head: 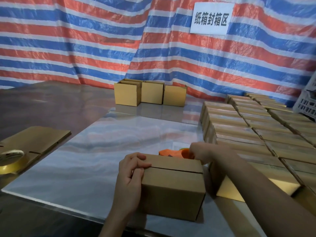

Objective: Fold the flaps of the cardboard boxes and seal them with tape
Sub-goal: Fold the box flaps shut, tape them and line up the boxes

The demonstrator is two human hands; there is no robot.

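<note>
A small cardboard box (172, 187) stands on the table in front of me, its two top flaps folded shut with a seam between them. My left hand (130, 175) grips the box's left end, fingers curled over the top edge. My right hand (203, 152) reaches behind the box's far right corner and holds an orange tape dispenser (177, 153), which the box and hand partly hide.
Several closed boxes (256, 127) lie in rows on the right. Three open boxes (150, 94) stand at the back. Flat cardboard (35, 141) and a tape roll (10, 155) lie at the left. A white crate (307, 103) sits far right. The glossy tabletop (106, 142) reflects the striped tarp.
</note>
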